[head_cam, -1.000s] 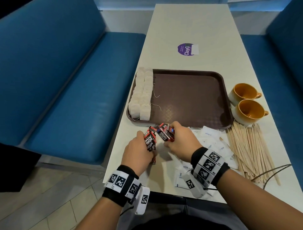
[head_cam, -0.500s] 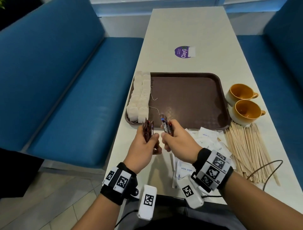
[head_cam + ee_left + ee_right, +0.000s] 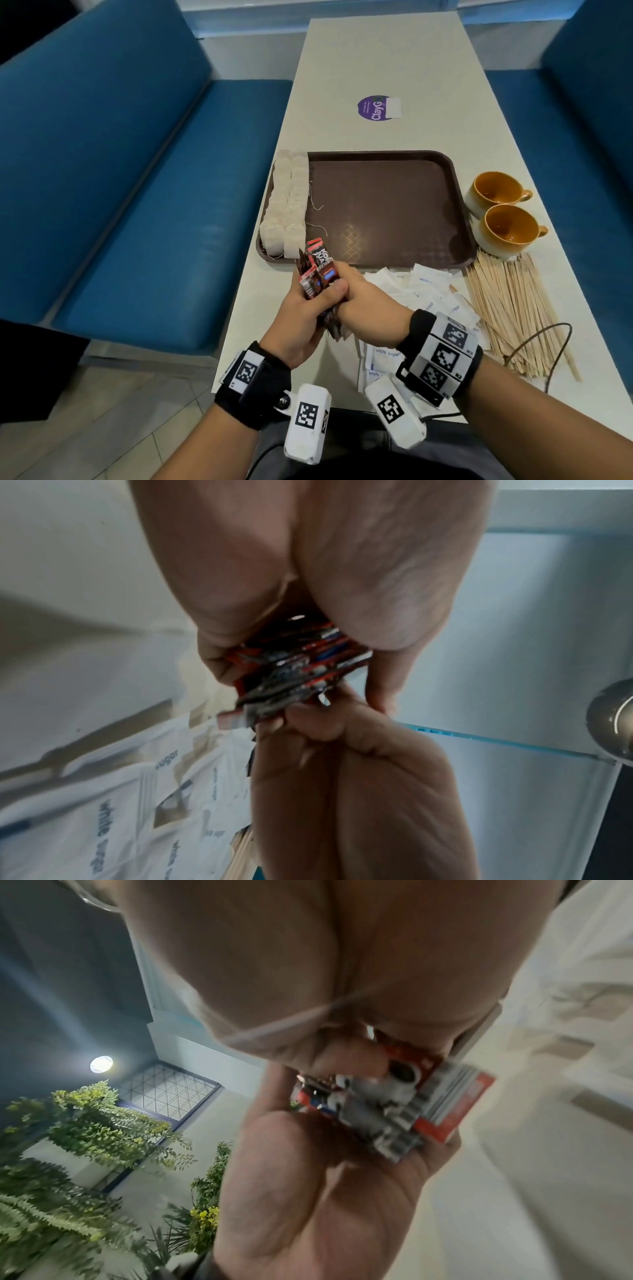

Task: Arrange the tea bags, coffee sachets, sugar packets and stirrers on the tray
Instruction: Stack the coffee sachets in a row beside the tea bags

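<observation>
A brown tray (image 3: pixel 387 212) lies on the white table, with two rows of tea bags (image 3: pixel 287 205) along its left edge. Just in front of the tray's near left corner, both hands hold one bundle of red and black coffee sachets (image 3: pixel 317 270). My left hand (image 3: pixel 308 301) grips the bundle from the left, thumb across it. My right hand (image 3: pixel 359 301) grips the same sachets (image 3: pixel 294 669) from the right; they also show in the right wrist view as coffee sachets (image 3: pixel 394 1104). White sugar packets (image 3: pixel 424 291) lie under my right wrist. Wooden stirrers (image 3: pixel 513 308) lie to their right.
Two orange cups (image 3: pixel 503 212) stand right of the tray. A purple sticker (image 3: pixel 376 108) marks the table farther back. A dark cable (image 3: pixel 541 339) loops over the stirrers. Blue benches (image 3: pixel 137 171) flank the table on both sides.
The two hands, each holding its own bunch of sachets, came together. The bunches are now merged into one bundle held by both hands.
</observation>
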A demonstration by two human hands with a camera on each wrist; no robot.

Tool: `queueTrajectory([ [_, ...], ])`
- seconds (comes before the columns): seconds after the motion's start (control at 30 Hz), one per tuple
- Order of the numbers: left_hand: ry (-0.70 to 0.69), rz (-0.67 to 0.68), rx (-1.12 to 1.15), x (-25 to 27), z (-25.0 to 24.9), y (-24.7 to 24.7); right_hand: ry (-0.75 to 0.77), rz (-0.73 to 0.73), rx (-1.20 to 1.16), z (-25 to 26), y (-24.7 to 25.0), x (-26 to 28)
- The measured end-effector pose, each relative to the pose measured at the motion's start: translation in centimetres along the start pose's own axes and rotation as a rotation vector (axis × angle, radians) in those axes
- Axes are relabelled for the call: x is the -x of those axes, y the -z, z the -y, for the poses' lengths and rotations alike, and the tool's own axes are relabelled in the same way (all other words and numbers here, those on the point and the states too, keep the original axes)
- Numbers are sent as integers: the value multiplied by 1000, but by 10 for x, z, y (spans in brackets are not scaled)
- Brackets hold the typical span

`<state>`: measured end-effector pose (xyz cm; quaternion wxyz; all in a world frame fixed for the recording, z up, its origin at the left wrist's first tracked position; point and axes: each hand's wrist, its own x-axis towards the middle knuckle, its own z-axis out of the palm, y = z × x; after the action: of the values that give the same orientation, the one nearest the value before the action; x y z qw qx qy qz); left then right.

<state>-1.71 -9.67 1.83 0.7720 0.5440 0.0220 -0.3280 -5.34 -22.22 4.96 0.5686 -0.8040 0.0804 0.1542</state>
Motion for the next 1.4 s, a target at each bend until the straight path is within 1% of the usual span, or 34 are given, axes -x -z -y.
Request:
queueTrajectory([
  [0.07, 17, -63, 32, 1, 0, -1, 8, 31, 66, -1, 2, 1],
  [0.13, 42, -91, 48, 0, 0, 2, 29, 30, 190, 0, 3, 4],
  [0.27, 75, -111, 72, 1, -4, 6, 146, -46, 376, 1, 5, 5],
  [0.33, 83, -106, 109, 1, -8, 7, 183, -103, 419, 1, 9, 3],
  [0.43, 89, -64, 177, 1, -14, 10, 180, -215, 361, 1, 17, 4],
  [0.5, 67, -56, 169, 1, -16, 13, 175, -266, 344, 0, 22, 3],
  [0.57, 38, -94, 146, -1, -16, 15, 158, -273, 281, 0, 25, 5],
  [0.67, 17, -147, 171, -4, -17, 14, 111, -235, 184, 0, 23, 11],
  [0.77, 35, -125, 184, -4, -15, 8, 83, -246, 185, -4, 19, 15],
  [0.9, 54, -117, 162, -6, -10, 1, 39, -275, 118, -10, 20, 15],
  [0.97, 65, -103, 158, -8, -8, -1, 15, -282, 45, -14, 23, 16],
  [1.1, 71, -64, 159, -11, -7, -4, -21, -301, -187, -17, 30, 20],
  [1.17, 68, -56, 160, -12, -6, -5, -26, -333, -277, -18, 33, 20],
  [1.3, 48, -56, 146, -14, -5, -5, -12, -413, -372, -21, 45, 18],
  [1.4, 24, -73, 158, -18, -8, -3, 9, -409, -436, -17, 59, 18],
])
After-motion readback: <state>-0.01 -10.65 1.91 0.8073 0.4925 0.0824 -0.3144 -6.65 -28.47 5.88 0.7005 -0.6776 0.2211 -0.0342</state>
